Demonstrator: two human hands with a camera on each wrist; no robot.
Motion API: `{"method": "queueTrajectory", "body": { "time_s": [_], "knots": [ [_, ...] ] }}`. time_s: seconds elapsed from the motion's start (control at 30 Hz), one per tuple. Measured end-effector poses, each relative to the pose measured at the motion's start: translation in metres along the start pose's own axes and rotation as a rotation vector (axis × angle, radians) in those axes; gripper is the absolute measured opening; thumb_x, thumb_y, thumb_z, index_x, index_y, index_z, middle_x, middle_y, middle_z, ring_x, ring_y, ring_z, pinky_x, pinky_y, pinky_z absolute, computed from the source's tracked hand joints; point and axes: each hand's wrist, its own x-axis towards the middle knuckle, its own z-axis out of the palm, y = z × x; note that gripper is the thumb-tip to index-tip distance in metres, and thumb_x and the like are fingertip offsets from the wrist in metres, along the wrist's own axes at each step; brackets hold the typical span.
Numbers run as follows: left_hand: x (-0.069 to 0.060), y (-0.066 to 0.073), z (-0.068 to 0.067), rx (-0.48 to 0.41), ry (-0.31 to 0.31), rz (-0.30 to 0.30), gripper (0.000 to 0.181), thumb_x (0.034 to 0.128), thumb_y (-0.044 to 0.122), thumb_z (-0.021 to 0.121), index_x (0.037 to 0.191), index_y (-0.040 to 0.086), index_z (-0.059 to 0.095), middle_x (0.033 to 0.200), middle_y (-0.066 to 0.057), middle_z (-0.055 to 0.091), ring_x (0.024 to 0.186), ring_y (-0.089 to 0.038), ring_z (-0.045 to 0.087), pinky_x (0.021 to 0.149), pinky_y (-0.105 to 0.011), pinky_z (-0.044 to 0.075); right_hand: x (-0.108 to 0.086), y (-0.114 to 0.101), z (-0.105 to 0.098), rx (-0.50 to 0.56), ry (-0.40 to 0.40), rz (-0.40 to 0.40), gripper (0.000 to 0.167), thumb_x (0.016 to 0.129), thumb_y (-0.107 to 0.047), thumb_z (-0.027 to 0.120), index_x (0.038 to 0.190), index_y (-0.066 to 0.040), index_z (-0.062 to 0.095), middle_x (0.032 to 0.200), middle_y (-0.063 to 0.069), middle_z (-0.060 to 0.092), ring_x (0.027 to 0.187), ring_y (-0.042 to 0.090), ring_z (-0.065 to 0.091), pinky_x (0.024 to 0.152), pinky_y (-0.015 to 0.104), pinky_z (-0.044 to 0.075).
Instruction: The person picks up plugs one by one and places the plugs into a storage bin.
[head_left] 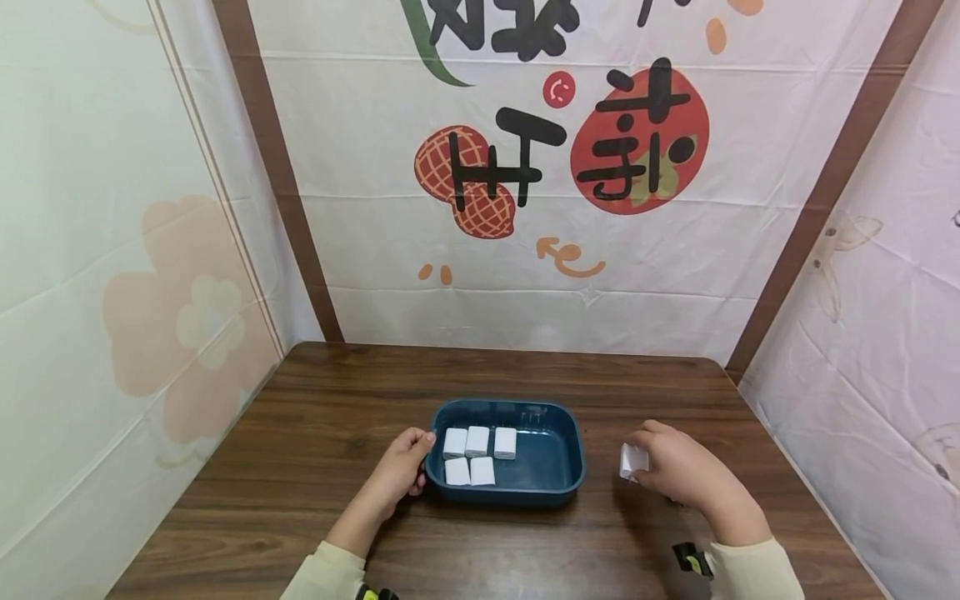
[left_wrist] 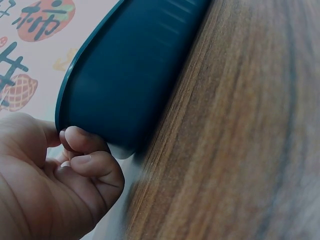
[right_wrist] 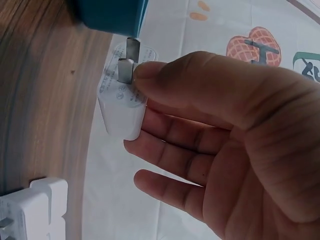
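A dark blue tray (head_left: pixel 506 497) stands on the table with several white blocks (head_left: pixel 482 472) in its left part. My left hand (head_left: pixel 397 473) grips the tray's left rim; in the left wrist view the fingers of that hand (left_wrist: pixel 65 180) curl at the edge of the blue wall (left_wrist: pixel 125 75). To the right of the tray, my right hand (head_left: pixel 686 468) pinches a white charger (head_left: pixel 634 461). The right wrist view shows the white charger (right_wrist: pixel 122 110) with two metal prongs, between thumb and fingers of the hand (right_wrist: pixel 225 130).
Wooden table (head_left: pixel 360 375) with a printed curtain (head_left: pixel 540 317) behind it. In the right wrist view, more white chargers (right_wrist: pixel 40 210) lie on the wood at lower left, and a corner of the blue tray (right_wrist: pixel 112 15) shows at the top.
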Motion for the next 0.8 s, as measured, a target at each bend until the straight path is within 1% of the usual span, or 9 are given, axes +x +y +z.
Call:
{"method": "queueTrajectory", "body": {
  "time_s": [0.13,0.33,0.53,0.6,0.8],
  "knots": [
    [0.000,0.000,0.000,0.000,0.000,0.000,0.033,0.1085,0.033,0.051,0.112,0.001,0.054,0.072,-0.004,0.046,0.054,-0.015,0.046,0.045,-0.024,0.036,0.001,-0.004,-0.001,-0.016,0.021,-0.024,0.044,0.078,-0.012,0.088,0.118,-0.003,0.072,0.109,0.004,0.065,0.095,0.017,0.064,0.080,0.040,0.057],
    [0.000,0.001,0.001,0.006,0.006,0.003,0.033,0.1085,0.034,0.051,0.112,0.001,0.055,0.072,-0.004,0.046,0.054,-0.015,0.045,0.045,-0.025,0.036,0.003,-0.012,-0.002,-0.026,0.048,-0.054,0.044,0.078,-0.016,0.088,0.118,-0.007,0.072,0.108,0.002,0.064,0.092,0.015,0.063,0.079,0.040,0.057],
    [0.002,-0.001,0.001,0.015,0.015,-0.002,0.033,0.1089,0.034,0.050,0.112,0.001,0.054,0.073,-0.004,0.045,0.054,-0.016,0.045,0.045,-0.025,0.036,0.008,-0.021,-0.004,-0.037,0.070,-0.106,0.042,0.078,-0.015,0.088,0.116,-0.006,0.073,0.108,0.002,0.065,0.092,0.016,0.064,0.080,0.039,0.057],
    [0.003,-0.002,0.002,0.016,0.017,-0.002,0.033,0.1091,0.034,0.050,0.112,0.001,0.054,0.073,-0.004,0.045,0.054,-0.016,0.045,0.045,-0.025,0.036,0.010,-0.024,-0.005,-0.037,0.071,-0.121,0.041,0.078,-0.015,0.088,0.115,-0.006,0.073,0.108,0.002,0.065,0.092,0.015,0.064,0.079,0.039,0.057],
    [0.004,-0.004,0.002,0.028,0.026,-0.003,0.032,0.1098,0.032,0.048,0.113,0.000,0.053,0.073,-0.003,0.045,0.055,-0.016,0.044,0.045,-0.025,0.035,0.014,-0.032,-0.003,-0.037,0.052,-0.135,0.041,0.079,-0.016,0.088,0.115,-0.005,0.073,0.109,0.004,0.065,0.093,0.016,0.065,0.079,0.037,0.058]
  ]
}}
